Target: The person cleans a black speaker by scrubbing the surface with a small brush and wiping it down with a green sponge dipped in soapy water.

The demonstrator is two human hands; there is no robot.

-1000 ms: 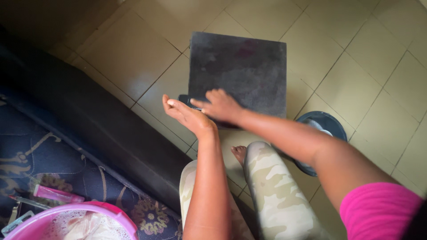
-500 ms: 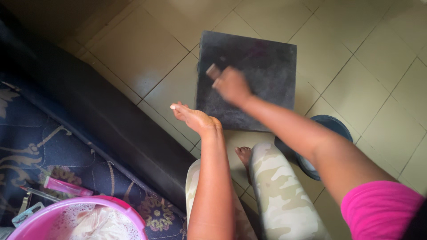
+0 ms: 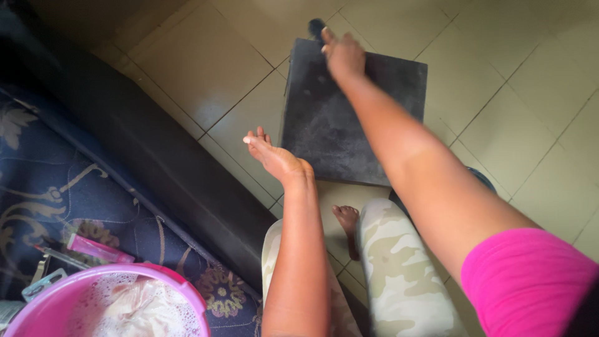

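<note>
My right hand (image 3: 343,56) reaches out to the far edge of a dark square mat (image 3: 349,131) on the tiled floor. Its fingers are closed on a small dark object (image 3: 317,28) that sticks out past the mat's far left corner. I cannot tell what the object is. My left hand (image 3: 271,156) hovers open, fingers apart and empty, just left of the mat's near left corner. My legs in pale camouflage trousers (image 3: 399,274) and one bare foot (image 3: 346,219) lie below the mat.
A pink basin (image 3: 37,306) of soapy water with a cloth in it stands at the bottom left. It rests on a dark blue patterned fabric (image 3: 37,187), beside a pink tube (image 3: 97,249). A black padded edge (image 3: 143,168) runs diagonally. A dark bowl (image 3: 483,180) peeks from behind my right arm.
My right hand lifted the small dark object from the mat's near left side and carried it to the far edge. My left hand stayed open and nearly still.
</note>
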